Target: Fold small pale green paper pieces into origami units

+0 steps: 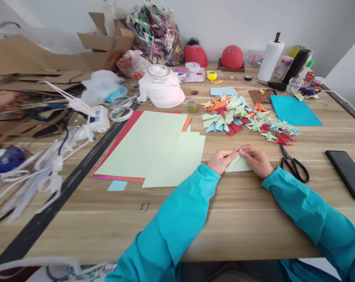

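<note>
Paper (pixel 238 166), a small pale green piece, lay well in from the near edge of the surface (pixel 218 231) and right of its middle. It was likely very light and thin, a little stiff along any crease yet easy to crumple or tear; the best hold seemed a soft pinch at the upper edge, one fingertip to each side of a fold. The left grip (pixel 223 160) was closed, thumb against fingers, on the paper's upper left side. The right grip (pixel 258 159) was clamped too, thumb and fingertips together at the paper's peak; whether the two touched there could not be told. Scissors (pixel 288 156) lay just beside the right sleeve (pixel 308 205), with a phone (pixel 345 174) farther toward the surface's right edge. Folded paper shapes (pixel 233 112) were heaped toward the far edge, and larger pale green sheets (pixel 148 141) lay toward the left.
</note>
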The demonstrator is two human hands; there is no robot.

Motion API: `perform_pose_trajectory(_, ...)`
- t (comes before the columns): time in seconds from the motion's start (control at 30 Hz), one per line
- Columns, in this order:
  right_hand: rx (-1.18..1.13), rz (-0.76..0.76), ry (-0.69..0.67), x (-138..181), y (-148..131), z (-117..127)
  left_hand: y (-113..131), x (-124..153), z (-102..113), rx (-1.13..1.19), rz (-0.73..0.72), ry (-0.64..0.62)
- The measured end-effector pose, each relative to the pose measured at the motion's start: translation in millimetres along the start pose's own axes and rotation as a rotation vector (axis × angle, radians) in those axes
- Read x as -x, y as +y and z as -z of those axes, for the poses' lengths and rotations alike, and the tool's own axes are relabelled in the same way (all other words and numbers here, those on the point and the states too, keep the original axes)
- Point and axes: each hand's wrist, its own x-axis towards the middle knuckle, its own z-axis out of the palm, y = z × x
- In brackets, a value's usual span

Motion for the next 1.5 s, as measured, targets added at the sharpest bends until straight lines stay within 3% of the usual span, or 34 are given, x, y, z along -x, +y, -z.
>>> perform_pose_trajectory(0.23, 0.012, -0.041, -0.023, -0.1, -0.6, -0.2, -2.9, -1.4, 2.1, -0.091, -0.095, 0.015)
perform_pose_trajectory(0.57, 0.009, -0.140, -0.002, 0.1, -0.2, -2.7, -3.0, 0.0, -2.4, -0.257, -0.094, 0.128)
perform_pose_trajectory(0.77, 0.041, -0.147, 0.022, -0.7, 2.4, -3.1, -4.4, 0.7, -3.8, -0.355, -0.110, 0.113)
perform_pose_trajectory(1.13, 0.100, -0.108, -0.016, 2.2, 1.4, -1.1, -11.0, -2.0, -7.7, -0.325, -0.113, 0.300)
perform_pose_trajectory(1.3, 0.281, 0.008, 0.014, 4.0, 2.7, -1.2, -17.6, -6.4, -2.7, -0.283, -0.159, 0.409)
perform_pose_trajectory(1.5, 0.568, 0.086, 0.049, 4.2, 4.4, -3.4, -19.3, -3.6, 0.6, -0.624, -0.405, 0.347)
